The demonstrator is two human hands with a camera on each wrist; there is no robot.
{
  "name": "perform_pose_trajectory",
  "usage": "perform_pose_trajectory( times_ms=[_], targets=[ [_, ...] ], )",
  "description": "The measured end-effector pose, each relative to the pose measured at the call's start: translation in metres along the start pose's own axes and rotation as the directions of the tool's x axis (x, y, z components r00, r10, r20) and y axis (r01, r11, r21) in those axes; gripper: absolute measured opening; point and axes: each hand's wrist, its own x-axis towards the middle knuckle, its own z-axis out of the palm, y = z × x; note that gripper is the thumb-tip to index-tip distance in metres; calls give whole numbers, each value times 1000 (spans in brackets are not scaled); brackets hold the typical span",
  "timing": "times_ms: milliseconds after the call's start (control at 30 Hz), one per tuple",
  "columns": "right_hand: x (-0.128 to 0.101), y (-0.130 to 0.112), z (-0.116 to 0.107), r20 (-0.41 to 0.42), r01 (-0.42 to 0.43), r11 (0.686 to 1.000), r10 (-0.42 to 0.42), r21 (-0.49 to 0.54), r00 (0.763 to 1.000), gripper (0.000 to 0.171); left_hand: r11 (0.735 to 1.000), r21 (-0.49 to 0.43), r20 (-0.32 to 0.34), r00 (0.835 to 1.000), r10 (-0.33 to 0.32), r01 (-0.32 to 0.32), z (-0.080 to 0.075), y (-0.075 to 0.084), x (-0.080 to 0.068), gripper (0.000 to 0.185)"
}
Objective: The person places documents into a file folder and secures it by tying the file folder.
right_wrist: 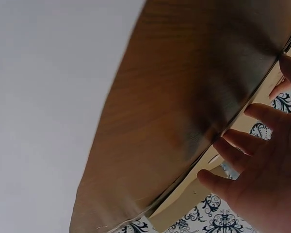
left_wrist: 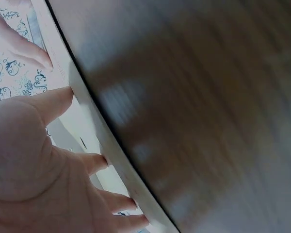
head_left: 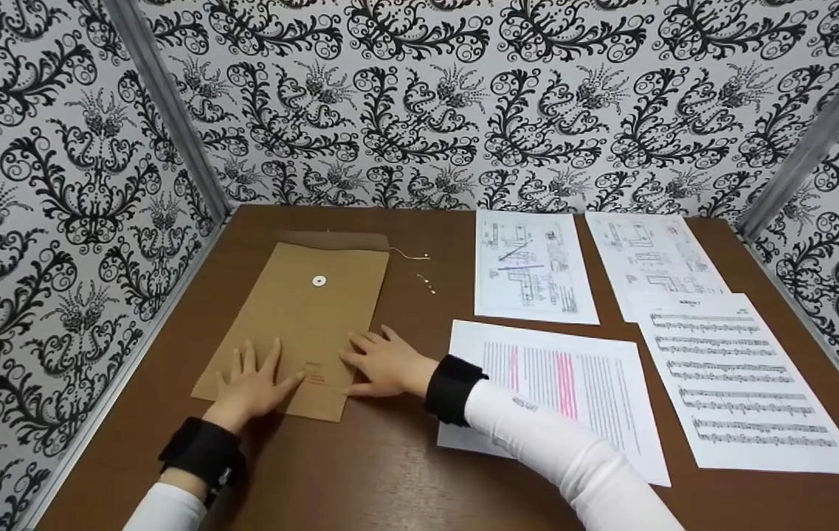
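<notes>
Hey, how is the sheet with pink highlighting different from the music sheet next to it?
The highlighted sheet carries dense lines of text with pink marks; the music sheet carries black staves with no colour. The highlighted sheet is partly covered by the right sleeve; the music sheet lies uncovered and overlaps a drawing sheet. Both are white pages lying flat on the brown table.

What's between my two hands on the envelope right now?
In the head view, only a bare strip of the brown envelope with faint red print lies between the left hand and right hand, both resting flat on it.
</notes>
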Motion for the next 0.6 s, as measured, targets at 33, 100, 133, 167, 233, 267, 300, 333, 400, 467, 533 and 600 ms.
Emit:
perform_pose_trajectory(
  times_ms=[33, 100, 133, 167, 233, 267, 300, 333, 400, 467, 533, 600],
  targets=[
    [-1, -1, 0, 0, 3, 1000, -3, -6, 1000, 69, 1000, -6, 0, 1000, 2, -2, 0, -1, 0, 85],
    [-2, -2, 0, -1, 12, 1000, -12, -21, 1000, 69, 1000, -4, -2, 1000, 5, -5, -1, -1, 0, 85],
    [-3, -3, 0, -2, 18, 999, -18, -29, 1000, 68, 1000, 0, -4, 1000, 6, -6, -2, -1, 0, 85],
    [-4, -4, 0, -1, 26, 999, -26, -35, 1000, 67, 1000, 5, -6, 1000, 7, -7, -2, -1, 0, 85],
    [-7, -5, 0, 2, 40, 998, -40, -50, 999, 65, 1000, 18, -8, 1000, 8, -8, -3, -1, 0, 85],
    [-8, -7, 0, 3, 47, 997, -47, -61, 999, 63, 1000, 23, -9, 1000, 8, -8, -3, -2, 1, 84],
    [-9, -8, 0, 4, 53, 996, -52, -69, 999, 62, 1000, 26, -10, 1000, 9, -8, -3, -2, 1, 84],
    [-11, -9, 0, 7, 57, 996, -56, -76, 998, 62, 1000, 27, -10, 1000, 8, -8, -2, -2, 1, 84],
    [-13, -11, -1, 10, 64, 994, -64, -91, 998, 61, 1000, 25, -13, 1000, 9, -8, -2, -2, 2, 84],
    [-16, -12, -1, 9, 70, 993, -69, -97, 998, 61, 1000, 22, -13, 1000, 7, -6, -3, -2, 2, 84],
    [-18, -14, -1, 13, 76, 992, -75, -99, 997, 62, 1000, 20, -13, 1000, 4, -4, -3, -2, 3, 83],
    [-20, -15, -1, 13, 85, 991, -84, -100, 996, 63, 1000, 24, -8, 1000, 1, -1, -4, -2, 4, 83]
  ],
)
